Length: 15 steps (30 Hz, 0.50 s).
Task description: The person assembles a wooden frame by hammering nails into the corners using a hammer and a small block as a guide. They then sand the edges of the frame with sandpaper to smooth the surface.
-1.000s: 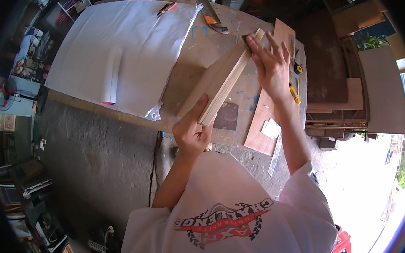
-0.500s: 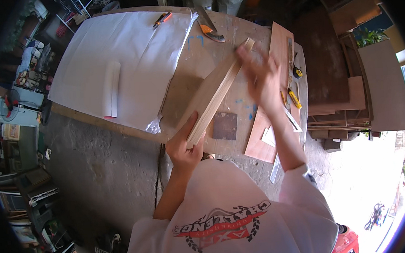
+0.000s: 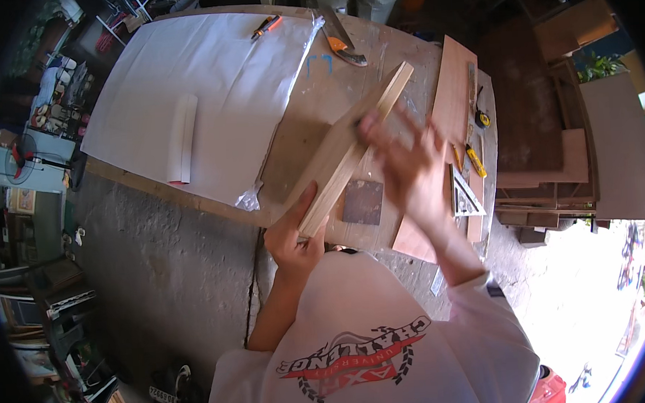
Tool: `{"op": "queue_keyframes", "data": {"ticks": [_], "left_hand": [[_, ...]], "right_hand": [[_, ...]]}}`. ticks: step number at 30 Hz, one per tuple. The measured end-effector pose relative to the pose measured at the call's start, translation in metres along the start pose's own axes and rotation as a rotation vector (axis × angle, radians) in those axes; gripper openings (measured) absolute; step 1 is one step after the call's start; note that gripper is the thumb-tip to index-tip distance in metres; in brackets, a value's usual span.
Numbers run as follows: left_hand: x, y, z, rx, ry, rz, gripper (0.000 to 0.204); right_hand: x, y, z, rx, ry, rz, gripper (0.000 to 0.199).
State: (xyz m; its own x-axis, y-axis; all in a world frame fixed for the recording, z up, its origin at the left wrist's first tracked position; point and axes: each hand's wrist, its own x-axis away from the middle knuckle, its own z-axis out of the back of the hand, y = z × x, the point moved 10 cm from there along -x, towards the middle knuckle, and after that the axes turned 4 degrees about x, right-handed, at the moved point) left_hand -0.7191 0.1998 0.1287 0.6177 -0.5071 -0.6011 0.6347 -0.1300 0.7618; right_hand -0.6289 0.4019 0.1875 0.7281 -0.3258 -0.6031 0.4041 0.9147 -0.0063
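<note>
My left hand (image 3: 293, 239) is closed around the near end of a pale wooden board (image 3: 346, 160), which is held tilted over the table with its far end pointing up and right. Across the board's long edge, about midway, lies my right hand (image 3: 407, 153), smeared by motion. Its fingertips are at the board, and a small dark patch shows by them that I cannot make out. Below the board a square brown piece (image 3: 363, 202) lies flat on the table.
The worktable (image 3: 290, 148) carries a white sheet with a paper roll (image 3: 183, 139), pliers (image 3: 267, 26) and a handsaw (image 3: 344, 48). At right are a reddish plank (image 3: 453, 78), a tape measure (image 3: 483, 118), a yellow cutter (image 3: 476, 161) and a set square (image 3: 466, 194). Boards lean beyond.
My right hand has slid from the board's far end down toward its middle. My left hand keeps its hold on the near end. The whole view has shifted slightly.
</note>
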Motion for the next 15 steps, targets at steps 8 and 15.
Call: {"op": "queue_keyframes", "data": {"ticks": [8,15], "left_hand": [[-0.002,0.002,0.001,0.032,0.011,-0.012,0.043],[0.006,0.005,-0.007,-0.005,-0.019,-0.01,0.044]], "right_hand": [[0.006,-0.028,0.002,-0.037,-0.068,0.086,0.046],[-0.018,0.04,-0.002,0.071,0.152,-0.117,0.042]]}}
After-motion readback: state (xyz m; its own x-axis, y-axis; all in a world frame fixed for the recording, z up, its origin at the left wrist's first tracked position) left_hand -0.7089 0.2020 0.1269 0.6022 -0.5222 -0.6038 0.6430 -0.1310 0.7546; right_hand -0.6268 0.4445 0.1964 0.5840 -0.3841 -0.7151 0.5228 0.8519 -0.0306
